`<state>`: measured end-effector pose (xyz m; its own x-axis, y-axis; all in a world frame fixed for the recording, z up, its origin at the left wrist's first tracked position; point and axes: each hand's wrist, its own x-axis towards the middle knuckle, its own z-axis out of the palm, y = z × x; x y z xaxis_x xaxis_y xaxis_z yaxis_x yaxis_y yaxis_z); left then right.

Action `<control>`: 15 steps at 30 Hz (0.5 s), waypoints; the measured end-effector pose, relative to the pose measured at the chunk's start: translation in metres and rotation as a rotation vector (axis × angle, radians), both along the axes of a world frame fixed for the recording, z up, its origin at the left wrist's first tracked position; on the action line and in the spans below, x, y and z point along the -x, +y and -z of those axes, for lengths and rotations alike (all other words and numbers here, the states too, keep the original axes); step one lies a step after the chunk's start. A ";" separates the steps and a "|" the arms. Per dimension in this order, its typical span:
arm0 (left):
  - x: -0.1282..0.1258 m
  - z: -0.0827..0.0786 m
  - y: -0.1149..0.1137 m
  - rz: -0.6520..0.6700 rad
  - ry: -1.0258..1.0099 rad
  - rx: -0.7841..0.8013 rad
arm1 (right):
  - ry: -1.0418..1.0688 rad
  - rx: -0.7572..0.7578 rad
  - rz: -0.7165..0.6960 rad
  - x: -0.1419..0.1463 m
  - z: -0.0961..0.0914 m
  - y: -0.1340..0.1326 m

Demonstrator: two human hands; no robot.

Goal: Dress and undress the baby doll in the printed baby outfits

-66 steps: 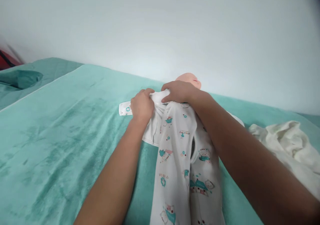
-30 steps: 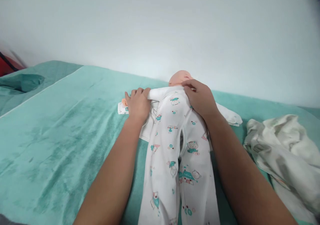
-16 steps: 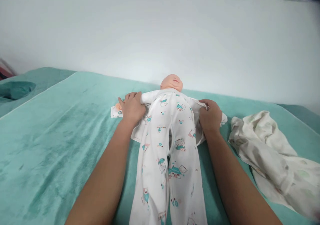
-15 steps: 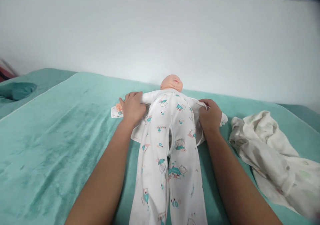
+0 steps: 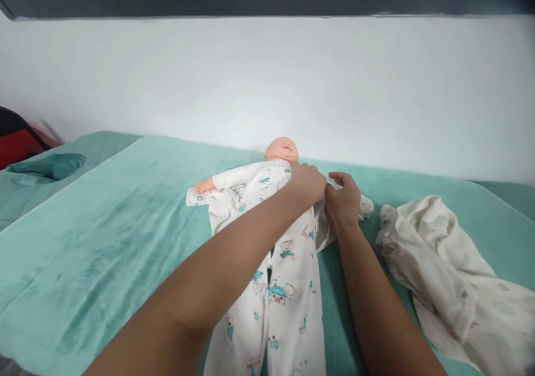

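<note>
A baby doll (image 5: 282, 150) lies on its back, head toward the wall. Printed white baby trousers (image 5: 288, 287) stretch down over its body. Under them spreads a printed white baby top (image 5: 219, 211), and the doll's bare hand (image 5: 204, 186) rests on its sleeve end at the left. My left hand (image 5: 307, 182) reaches across the doll to its right-side shoulder, fingers closed on cloth of the top, fingertips partly hidden. Close beside it, my right hand (image 5: 343, 198) pinches the top's sleeve area. The doll's arm on that side is hidden.
A crumpled white cloth with pale green spots (image 5: 455, 276) lies at the right. Teal sheet (image 5: 104, 242) covers the bed, up to a white wall (image 5: 209, 81). At far left sits a red and black object (image 5: 19, 139).
My left hand has left the doll's left-side sleeve and crossed over its chest to meet my right hand. The doll's left-side arm now shows uncovered by my hand. The view has tilted up slightly.
</note>
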<state>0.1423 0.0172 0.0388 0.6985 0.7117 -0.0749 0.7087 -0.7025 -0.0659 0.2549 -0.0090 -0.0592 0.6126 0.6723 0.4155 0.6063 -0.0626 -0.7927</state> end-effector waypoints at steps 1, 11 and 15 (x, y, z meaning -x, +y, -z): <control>-0.006 0.001 0.003 -0.012 0.028 0.014 | -0.003 0.011 0.001 -0.002 0.000 0.000; 0.028 -0.040 0.018 -0.060 -0.121 -0.017 | 0.545 -0.221 0.019 -0.022 -0.006 0.003; 0.043 -0.052 0.021 -0.094 -0.140 -0.037 | 0.872 -0.317 0.083 -0.031 -0.003 -0.001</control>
<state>0.0990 0.0377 0.0907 0.6309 0.7745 0.0459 0.7749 -0.6319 0.0133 0.2860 -0.0100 -0.0565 0.8356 0.5463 -0.0574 -0.2084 0.2186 -0.9533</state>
